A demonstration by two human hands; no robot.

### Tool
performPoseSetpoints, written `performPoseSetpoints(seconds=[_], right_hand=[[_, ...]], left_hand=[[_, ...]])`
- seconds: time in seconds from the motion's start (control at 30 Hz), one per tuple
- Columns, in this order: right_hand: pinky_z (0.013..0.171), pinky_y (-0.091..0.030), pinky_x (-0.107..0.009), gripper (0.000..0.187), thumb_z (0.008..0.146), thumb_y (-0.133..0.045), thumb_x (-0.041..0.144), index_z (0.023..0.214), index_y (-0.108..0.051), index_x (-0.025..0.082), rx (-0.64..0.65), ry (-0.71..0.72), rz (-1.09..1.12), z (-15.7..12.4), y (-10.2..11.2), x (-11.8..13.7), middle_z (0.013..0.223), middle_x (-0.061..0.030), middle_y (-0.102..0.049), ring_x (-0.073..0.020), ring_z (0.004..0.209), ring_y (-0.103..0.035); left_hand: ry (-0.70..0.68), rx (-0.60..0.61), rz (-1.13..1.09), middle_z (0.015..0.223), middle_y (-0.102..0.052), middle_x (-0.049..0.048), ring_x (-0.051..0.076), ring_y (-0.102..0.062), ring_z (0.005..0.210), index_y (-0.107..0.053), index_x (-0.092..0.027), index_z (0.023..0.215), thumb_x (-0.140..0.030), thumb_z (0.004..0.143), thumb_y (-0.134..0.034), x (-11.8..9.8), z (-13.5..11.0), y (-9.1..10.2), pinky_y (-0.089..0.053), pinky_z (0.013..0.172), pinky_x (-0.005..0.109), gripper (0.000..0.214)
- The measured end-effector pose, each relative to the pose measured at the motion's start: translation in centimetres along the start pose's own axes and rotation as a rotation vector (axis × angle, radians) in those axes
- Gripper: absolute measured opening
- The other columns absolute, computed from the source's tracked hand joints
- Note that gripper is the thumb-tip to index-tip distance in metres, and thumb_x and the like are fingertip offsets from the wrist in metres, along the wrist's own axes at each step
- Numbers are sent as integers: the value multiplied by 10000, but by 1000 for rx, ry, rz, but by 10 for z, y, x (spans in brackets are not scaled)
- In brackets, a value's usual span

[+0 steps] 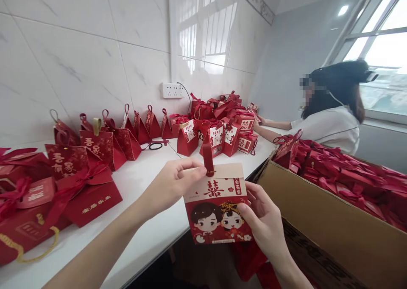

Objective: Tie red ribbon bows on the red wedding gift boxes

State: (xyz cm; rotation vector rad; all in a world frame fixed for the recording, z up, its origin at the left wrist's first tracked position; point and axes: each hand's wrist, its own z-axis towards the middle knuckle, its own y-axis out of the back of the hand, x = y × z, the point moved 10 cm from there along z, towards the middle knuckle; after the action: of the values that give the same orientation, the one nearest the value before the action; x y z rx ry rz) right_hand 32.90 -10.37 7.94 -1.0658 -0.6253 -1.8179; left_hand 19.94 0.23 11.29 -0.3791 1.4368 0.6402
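At the table's (pixel 152 240) near edge, right fingers (pixel 249 215) are gripping the box (pixel 218 206), seemingly bracing it; left fingers (pixel 193 178) are pinching its strap (pixel 208 156).

From my remote seat I make out a left hand (pixel 173 183) and a right hand (pixel 265 217), both bare, with slim fingers and narrow wrists. The left forearm (pixel 117 225) is uncovered all along the stretch I can see, smooth in outline and broadening toward the bottom edge. Of the right forearm (pixel 295 267) I get a shorter piece, likewise bare. The thumbnails look short, though too small for me to judge their finish.
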Motion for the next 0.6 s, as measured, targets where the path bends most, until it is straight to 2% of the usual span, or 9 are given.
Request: performPoseSetpoints(seconds=[0.1, 0.23, 0.5, 0.6], right_hand=[[734, -547, -214, 219, 812, -636, 276, 1028, -606, 266, -7, -15, 16, -2, 6, 2, 999, -24, -711, -161, 880, -674], [734, -550, -212, 215, 809, -637, 289, 1020, -611, 264, -10, -26, 30, -2, 14, 2, 994, -25, -715, -161, 872, -679], [733, -549, -223, 243, 797, -646, 324, 1024, -607, 247, -44, -111, 33, -6, 33, -15, 1005, -44, -708, -178, 885, -672], [740, -546, -236, 249, 812, -625, 329, 1038, -577, 237, -29, -137, 54, -7, 36, -16, 983, -45, -704, -172, 866, -671]], left_hand=[[-17, -41, 17, 771, -682, -11, 139, -644, 704, -646, -192, 834, -423, 836, -550, -6, -1, -9, -492, 576, 184, 250], [-61, -81, 66, 698, -633, -35, 103, -604, 652, -617, -188, 732, -415, 854, -521, -15, 1, -14, -454, 553, 152, 275], [8, -48, -8, 787, -688, 9, 155, -640, 724, -651, -185, 840, -485, 837, -512, -5, 13, -30, -485, 614, 205, 331], [-4, -72, 4, 781, -694, 29, 166, -638, 714, -655, -170, 846, -526, 851, -441, -2, 23, -29, -487, 624, 228, 415]])
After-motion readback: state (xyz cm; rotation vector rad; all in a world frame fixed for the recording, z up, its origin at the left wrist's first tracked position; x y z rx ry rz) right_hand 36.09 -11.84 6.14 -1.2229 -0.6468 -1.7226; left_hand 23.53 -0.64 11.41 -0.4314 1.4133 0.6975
